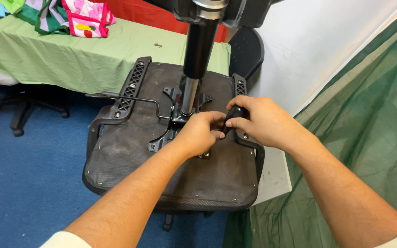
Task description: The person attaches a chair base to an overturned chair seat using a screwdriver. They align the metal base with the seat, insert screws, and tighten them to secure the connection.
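Black handle [235,114] gripped, seemingly between both hands [228,128]

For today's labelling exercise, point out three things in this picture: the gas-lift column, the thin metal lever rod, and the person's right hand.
gas-lift column [199,50], head view, on its black upper sleeve.
lever rod [134,98], head view, on the straight middle stretch.
right hand [258,120], head view, on the back of the hand.

Gas column [198,50] blocks above; seat underside [129,151] left free.
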